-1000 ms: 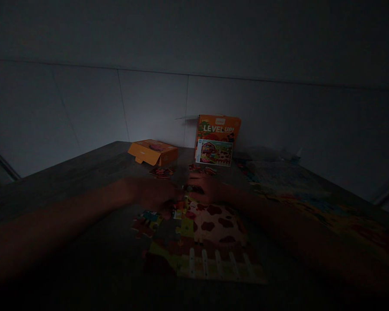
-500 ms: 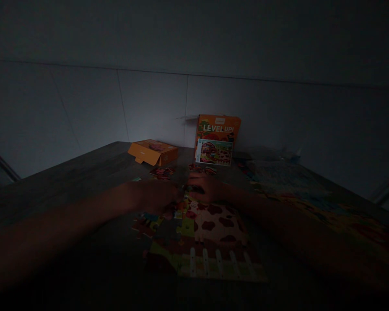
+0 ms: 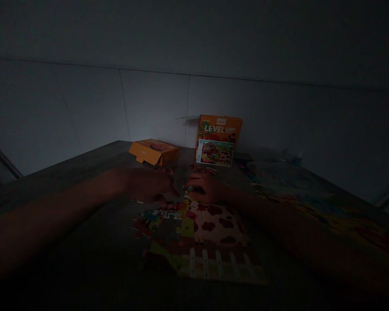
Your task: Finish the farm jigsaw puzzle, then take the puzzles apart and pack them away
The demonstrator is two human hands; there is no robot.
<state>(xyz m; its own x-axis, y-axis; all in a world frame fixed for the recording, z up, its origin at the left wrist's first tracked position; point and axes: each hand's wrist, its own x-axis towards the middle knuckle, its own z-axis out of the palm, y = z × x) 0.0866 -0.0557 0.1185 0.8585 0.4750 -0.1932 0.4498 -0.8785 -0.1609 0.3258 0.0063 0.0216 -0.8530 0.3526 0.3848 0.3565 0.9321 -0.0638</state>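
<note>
On the grey surface [image 3: 94, 160], to the left: left hand [image 3: 142, 183], thumb and forefinger parted, close to puzzle pieces [image 3: 151, 217]; beyond, orange box [image 3: 164, 149], flap down. In the middle: right hand [image 3: 207, 188], arched over the far edge of the cow puzzle [image 3: 220, 222], grip too dark to tell. Behind: upright LEVEL UP! box [image 3: 221, 125], picture card [image 3: 215, 152] in front. Far right: colourful sheets [image 3: 327, 211].

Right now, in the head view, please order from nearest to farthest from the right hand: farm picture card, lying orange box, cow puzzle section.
1. Cow puzzle section: right hand's near side, closest.
2. Farm picture card: beyond the hand, slightly right.
3. Lying orange box: beyond, toward the left.
</note>
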